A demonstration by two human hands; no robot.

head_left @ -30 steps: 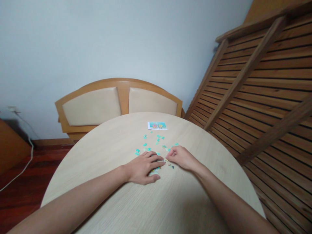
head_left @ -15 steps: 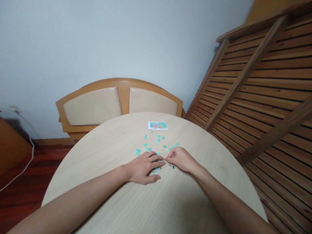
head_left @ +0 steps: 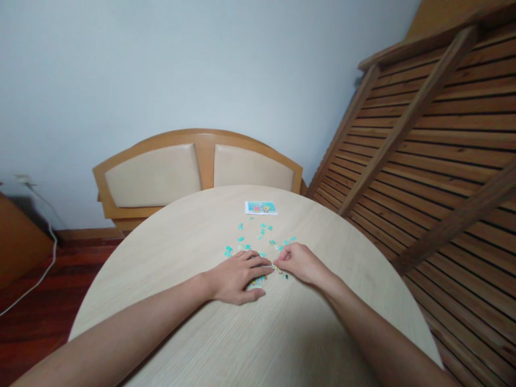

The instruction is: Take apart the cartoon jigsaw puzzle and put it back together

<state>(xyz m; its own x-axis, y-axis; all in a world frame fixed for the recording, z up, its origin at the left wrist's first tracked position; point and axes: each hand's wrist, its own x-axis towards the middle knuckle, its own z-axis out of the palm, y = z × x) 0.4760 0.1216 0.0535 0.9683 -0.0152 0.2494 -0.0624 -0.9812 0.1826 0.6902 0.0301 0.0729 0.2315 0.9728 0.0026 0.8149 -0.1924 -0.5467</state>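
My left hand (head_left: 242,277) lies flat with fingers spread over a joined patch of jigsaw puzzle (head_left: 258,281), which it partly hides. Just right of its fingertips, my right hand (head_left: 296,262) pinches a small puzzle piece (head_left: 274,266) between thumb and forefinger, low at the table. The piece is mostly covered by the fingers. Several loose teal puzzle pieces (head_left: 263,231) are scattered beyond both hands. A darker piece (head_left: 286,277) rests below the right hand. Farther back lies a picture card (head_left: 261,208) with pink and yellow figures on teal.
Everything lies on a round, pale wooden table (head_left: 181,322). Behind it stands a padded wooden headboard (head_left: 207,161) against the wall. A slatted wooden frame (head_left: 423,150) leans on the right. A white cable (head_left: 54,247) hangs to the floor at the left.
Almost nothing differs. Both hands keep their places, with only a very slight shift of the right fingertips at the piece.
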